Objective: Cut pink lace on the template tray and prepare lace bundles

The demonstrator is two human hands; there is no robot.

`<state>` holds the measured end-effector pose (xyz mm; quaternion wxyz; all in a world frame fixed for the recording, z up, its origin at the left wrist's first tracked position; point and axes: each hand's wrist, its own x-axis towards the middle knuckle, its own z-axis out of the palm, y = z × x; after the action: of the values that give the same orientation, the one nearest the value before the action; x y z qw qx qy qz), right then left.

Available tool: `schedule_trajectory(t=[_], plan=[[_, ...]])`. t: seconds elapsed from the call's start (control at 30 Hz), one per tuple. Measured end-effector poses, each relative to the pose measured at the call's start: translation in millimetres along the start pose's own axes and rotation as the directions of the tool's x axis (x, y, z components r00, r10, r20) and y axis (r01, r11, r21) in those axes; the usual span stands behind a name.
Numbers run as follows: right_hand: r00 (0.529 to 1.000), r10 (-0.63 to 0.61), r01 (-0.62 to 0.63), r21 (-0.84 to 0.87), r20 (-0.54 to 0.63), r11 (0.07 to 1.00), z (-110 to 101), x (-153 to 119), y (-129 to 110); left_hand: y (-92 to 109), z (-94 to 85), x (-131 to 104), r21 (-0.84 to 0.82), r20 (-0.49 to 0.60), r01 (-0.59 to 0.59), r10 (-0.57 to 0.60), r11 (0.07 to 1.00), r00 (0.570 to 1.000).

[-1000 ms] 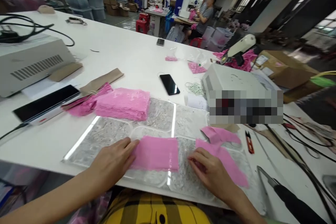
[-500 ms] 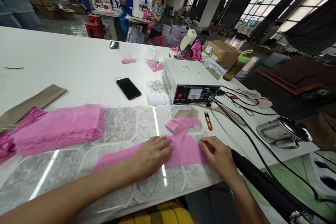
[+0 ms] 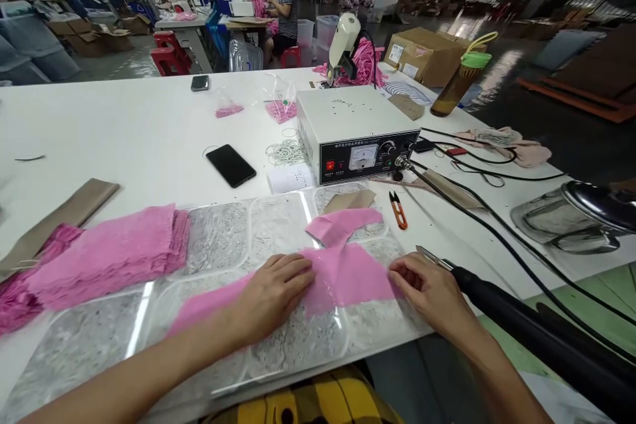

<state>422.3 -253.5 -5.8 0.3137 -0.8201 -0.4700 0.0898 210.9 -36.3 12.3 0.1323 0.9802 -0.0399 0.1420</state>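
A pink fabric piece (image 3: 342, 275) lies on the stone-patterned mat (image 3: 218, 238), with a second pink strip (image 3: 342, 224) touching its top edge. My left hand (image 3: 278, 291) rests flat on the fabric's left part, fingers stretched out. My right hand (image 3: 430, 285) pinches the fabric's right corner between thumb and fingers. Just beyond the right hand is a black-handled tool with a metal tip (image 3: 472, 285), its cable trailing right. More pink fabric (image 3: 213, 298) shows under my left forearm. A stack of pink pieces (image 3: 114, 245) sits at the left.
A control box (image 3: 368, 159) stands behind the mat, near orange snips (image 3: 398, 210) and a phone (image 3: 231, 165). A metal-lidded glass pot (image 3: 571, 218) and a bottle (image 3: 457, 83) are at the right. Black cables (image 3: 497, 225) cross that side. A person (image 3: 285, 6) sits at a sewing machine.
The view has shifted, tilting down a little. My hands keep nearly the same places on the fabric. The black tool's metal tip now shows beyond my right hand.
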Motion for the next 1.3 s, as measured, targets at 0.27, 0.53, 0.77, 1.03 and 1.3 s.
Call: schedule_trajectory(t=[0.27,0.53,0.77,1.03,1.3], plan=[[0.998,-0.017,0.022,-0.075,0.055,0.997,-2,-8,-4,6,-1.8,2,0.112,0.093,-0.031,0.021,0.993,0.995],[0.995,-0.046,0.034,-0.132,-0.09,0.991,7,-5,-5,13,-5.0,-1,0.056,0.142,0.004,-0.012,0.998,0.99],[0.973,-0.144,0.117,-0.153,-0.18,0.981,15,30,-18,-21,-5.8,64,-0.01,0.112,0.528,-0.524,0.849,0.844],[0.947,-0.223,0.145,-0.313,-0.232,0.939,40,75,-11,-45,9.5,105,-0.014,0.173,0.616,-0.605,0.788,0.778],[0.97,-0.125,0.111,-0.076,-0.211,0.991,49,97,9,-57,9.3,106,-0.041,0.217,0.608,-0.587,0.793,0.78]])
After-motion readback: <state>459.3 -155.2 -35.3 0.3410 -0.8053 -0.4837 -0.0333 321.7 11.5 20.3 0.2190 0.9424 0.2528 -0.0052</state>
